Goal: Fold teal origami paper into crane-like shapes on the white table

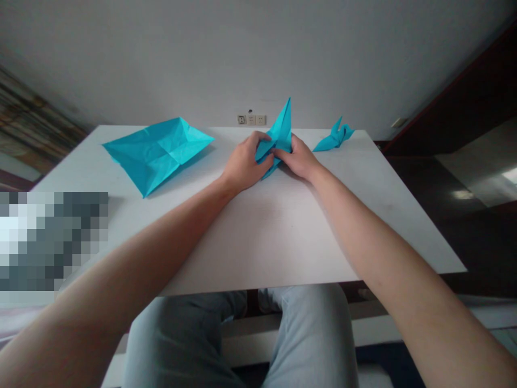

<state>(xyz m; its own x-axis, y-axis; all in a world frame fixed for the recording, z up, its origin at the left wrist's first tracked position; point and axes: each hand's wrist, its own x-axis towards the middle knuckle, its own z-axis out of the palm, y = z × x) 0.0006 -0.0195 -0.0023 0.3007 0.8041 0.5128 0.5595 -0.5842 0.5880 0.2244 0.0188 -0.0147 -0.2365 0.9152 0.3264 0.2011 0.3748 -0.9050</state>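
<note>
A partly folded piece of blue origami paper is held over the table, one long point sticking up. My left hand is closed on its left side, with fingers over the folds. On the right side, my right hand pinches the same paper, thumb in front. Some of the folds between the hands are hidden by the fingers. To the right lies a finished-looking blue origami figure with pointed ends, apart from my right hand. A creased, mostly opened blue sheet rests to the left.
Everything lies on a white table set against a grey wall with sockets. A pixelated patch covers the table's left edge. My legs are under the front edge. A patterned curtain hangs at left.
</note>
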